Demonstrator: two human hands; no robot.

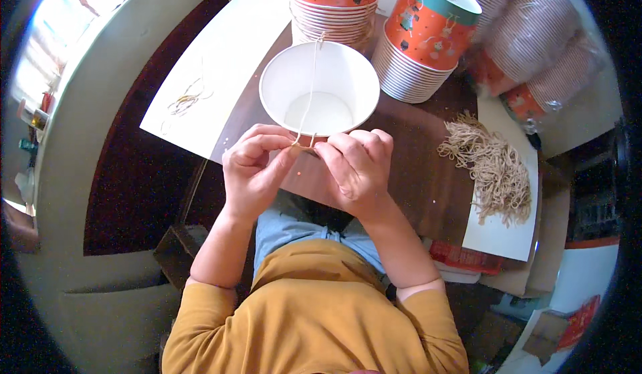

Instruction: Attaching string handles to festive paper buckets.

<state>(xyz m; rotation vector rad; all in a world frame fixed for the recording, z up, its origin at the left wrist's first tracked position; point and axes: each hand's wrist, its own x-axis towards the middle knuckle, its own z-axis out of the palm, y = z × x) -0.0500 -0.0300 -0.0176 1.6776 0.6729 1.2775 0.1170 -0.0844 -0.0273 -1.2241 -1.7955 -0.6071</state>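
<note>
Left hand and right hand both have fingers pinching the string by the tub's near rim. Tub's mid-desk, tangled pile off right.

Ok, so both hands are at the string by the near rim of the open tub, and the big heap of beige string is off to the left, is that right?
Not quite: the head view shows the big heap of beige string off to the right. The left hand and right hand are at the string by the open tub's near rim.
</note>
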